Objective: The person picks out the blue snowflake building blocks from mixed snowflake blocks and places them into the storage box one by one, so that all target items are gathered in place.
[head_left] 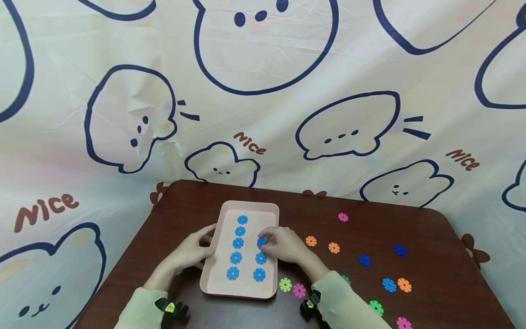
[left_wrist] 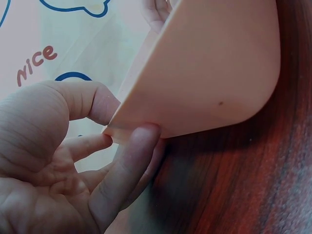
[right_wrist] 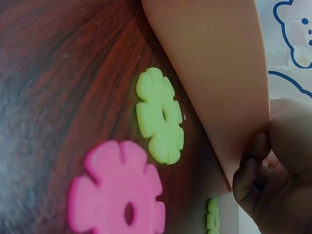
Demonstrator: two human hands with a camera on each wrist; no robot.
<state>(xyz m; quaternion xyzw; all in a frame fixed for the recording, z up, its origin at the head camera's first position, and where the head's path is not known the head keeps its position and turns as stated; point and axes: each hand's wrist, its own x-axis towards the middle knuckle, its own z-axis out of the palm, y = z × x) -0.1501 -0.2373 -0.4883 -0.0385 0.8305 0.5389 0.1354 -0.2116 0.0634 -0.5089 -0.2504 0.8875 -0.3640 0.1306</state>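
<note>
A pale pink tray (head_left: 213, 284) stands on the table, with blue flower-shaped plastic discs (head_left: 236, 257) laid inside in two columns. My left hand (head_left: 190, 249) grips the tray's left edge, the thumb at the rim and the fingers against the outer wall, as the left wrist view shows. Over the tray's right side, my right hand (head_left: 283, 245) pinches a blue flower disc (head_left: 261, 241) between thumb and fingers, at the upper end of the right column. Part of that disc is hidden by the fingers. In the right wrist view the tray wall (right_wrist: 219, 73) blocks sight of it.
Right of the tray lie loose flower discs: a light green one (head_left: 285, 285), a pink one (head_left: 299, 290), orange ones (head_left: 334, 247), dark blue ones (head_left: 364, 260) and a green one (head_left: 376, 307). A printed cloth (head_left: 275, 119) hangs behind the dark wooden table (head_left: 444, 274).
</note>
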